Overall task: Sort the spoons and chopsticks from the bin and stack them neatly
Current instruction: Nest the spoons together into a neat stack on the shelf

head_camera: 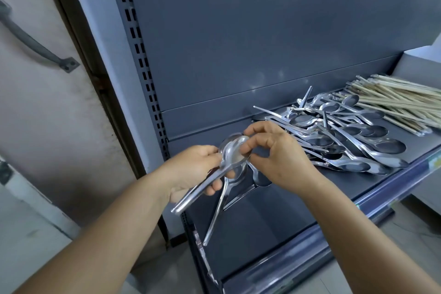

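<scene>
Spoons [235, 150], a small nested stack of shiny metal ones, sit in my left hand [198, 169]; my fingers curl round their handles, which slant down and toward me, with the bowls uppermost. My right hand [278, 157] pinches the rim of the top bowl between thumb and fingertips, right over the stack. Both hands hover above the near left part of the shelf [274, 203], a dark blue-grey metal one.

Under my hands a few more spoons [229, 188] lie on the shelf with their bowls together and handles fanning out; one long handle juts past the front edge. To my right, a loose pile of spoons [346, 136] lies tangled on the same shelf, bowls and handles pointing every way. Beyond that pile, at the far right, pale chopsticks [396, 100] lie in a roughly parallel bundle, touching the edge of the spoon pile.

Behind the shelf rises its flat back panel [250, 31], with a slotted upright [140, 55] along its left side. Left of that stands a pale door [35, 102] with a grey bar handle [33, 43]. A lower shelf [286, 258] shows below my forearms.
</scene>
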